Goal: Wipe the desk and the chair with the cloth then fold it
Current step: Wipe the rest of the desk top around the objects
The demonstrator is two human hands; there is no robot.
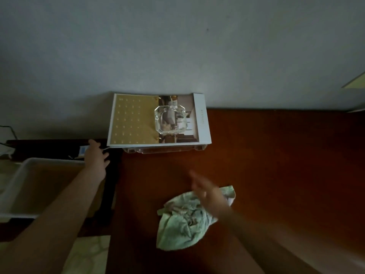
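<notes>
You have one view, from the camera worn on your head. It faces forward and steeply down onto the worktop (276, 165), so the wall (177, 46) behind it fills the upper half and the worktop's far edge crosses mid-frame. It sits close: your forearms (75, 204) enter from the bottom edge. The wide lens bows straight lines near the borders.

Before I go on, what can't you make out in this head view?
All head view:
Right hand: motion-blurred; contact with the green cloth unclear.
Left hand: fingertips lost in dim shadow.
Booklet text: too small, partly under the glass ashtray.
Chair: nowhere in frame.
White tub: cut off by left edge.
</notes>
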